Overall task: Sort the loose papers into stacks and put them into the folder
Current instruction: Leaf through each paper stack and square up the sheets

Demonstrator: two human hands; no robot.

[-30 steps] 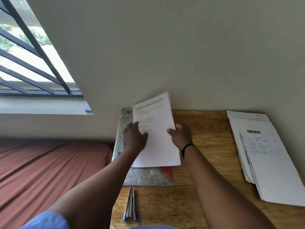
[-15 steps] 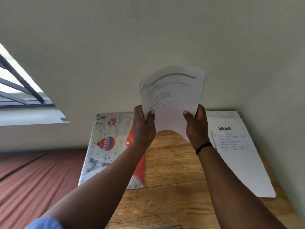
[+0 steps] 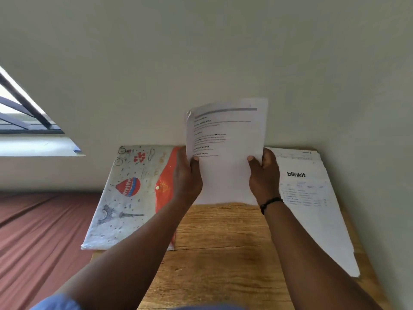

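Sheaf of printed papers (image 3: 225,153) held upright above wooden surface (image 3: 223,253), gripped at left edge by left hand (image 3: 187,175), at right edge by right hand (image 3: 263,175). Illustrated folder (image 3: 131,193) flat at left; second paper stack (image 3: 312,198) at right.
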